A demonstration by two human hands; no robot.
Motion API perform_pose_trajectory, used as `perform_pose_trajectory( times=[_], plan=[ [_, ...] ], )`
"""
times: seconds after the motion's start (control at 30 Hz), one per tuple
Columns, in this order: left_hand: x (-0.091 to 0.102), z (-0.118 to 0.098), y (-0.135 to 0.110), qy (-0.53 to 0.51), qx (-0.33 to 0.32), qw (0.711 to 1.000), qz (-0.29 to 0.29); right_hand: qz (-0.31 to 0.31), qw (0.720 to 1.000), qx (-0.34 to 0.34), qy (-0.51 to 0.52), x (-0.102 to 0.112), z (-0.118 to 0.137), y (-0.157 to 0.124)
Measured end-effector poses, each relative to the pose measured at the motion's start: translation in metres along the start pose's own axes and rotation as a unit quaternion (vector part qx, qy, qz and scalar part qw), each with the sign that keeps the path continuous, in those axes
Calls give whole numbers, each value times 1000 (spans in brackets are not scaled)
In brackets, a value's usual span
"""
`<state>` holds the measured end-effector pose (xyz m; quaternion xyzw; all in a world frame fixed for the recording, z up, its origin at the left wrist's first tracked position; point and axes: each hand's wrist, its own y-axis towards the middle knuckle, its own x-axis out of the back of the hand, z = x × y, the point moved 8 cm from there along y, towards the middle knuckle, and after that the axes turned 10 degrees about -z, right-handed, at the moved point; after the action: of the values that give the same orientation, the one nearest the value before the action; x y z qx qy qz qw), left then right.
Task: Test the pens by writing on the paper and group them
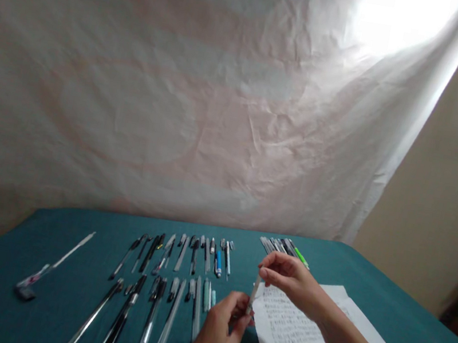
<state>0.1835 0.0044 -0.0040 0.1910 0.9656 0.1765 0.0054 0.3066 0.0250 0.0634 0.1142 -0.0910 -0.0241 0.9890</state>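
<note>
My left hand [222, 327] and my right hand [288, 276] both pinch one slim white pen [254, 292], held nearly upright over the left edge of a white sheet of paper [316, 336] with handwriting on it. The left hand grips the pen's lower end, the right its upper end. Just left of my hands, several pens [177, 279] lie in two rows on the teal tablecloth [15, 311].
A small bunch of pens [284, 247], one with a green tip, lies behind my right hand. A long white pen and a small dark piece [43, 270] lie apart at the far left. A crumpled white backdrop [179, 100] hangs behind the table.
</note>
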Motion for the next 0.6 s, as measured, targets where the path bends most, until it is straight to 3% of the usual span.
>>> perform_pose_trajectory(
  times=[0.13, 0.37, 0.6],
  plan=[
    [-1, -3, 0, -12, 9, 1000, -2, -5, 1000, 1, 4, -1, -2, 1],
    [0, 2, 2, -29, 15, 999, -17, 84, 996, -30, 22, -12, 10, -10],
    [1, 2, 1, -19, 6, 1000, -17, 2, 1000, 7, 2, -6, 0, 0]
  ],
)
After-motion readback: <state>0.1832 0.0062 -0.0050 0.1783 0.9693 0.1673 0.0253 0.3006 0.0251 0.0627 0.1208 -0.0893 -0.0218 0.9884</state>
